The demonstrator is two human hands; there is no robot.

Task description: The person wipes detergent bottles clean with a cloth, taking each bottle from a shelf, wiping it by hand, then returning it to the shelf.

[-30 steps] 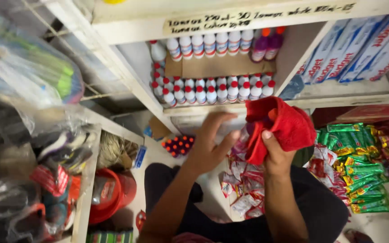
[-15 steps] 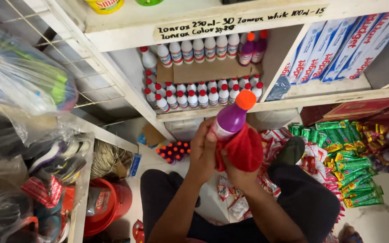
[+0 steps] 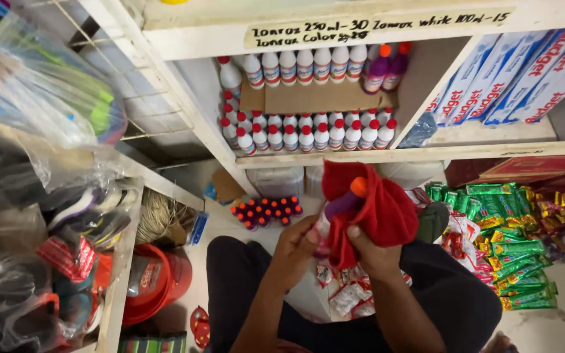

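Both hands, left hand (image 3: 293,252) and right hand (image 3: 373,253), around a purple bottle (image 3: 342,204) in a red cloth (image 3: 377,209), below shelved white bottles (image 3: 308,134).

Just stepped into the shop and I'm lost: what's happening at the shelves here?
A person holds a purple bottle with an orange cap in the left hand and wraps a red cloth around it with the right hand. In front of them, a white shelf carries rows of white bottles with red caps and two more purple ones. Green packets lie on the right.
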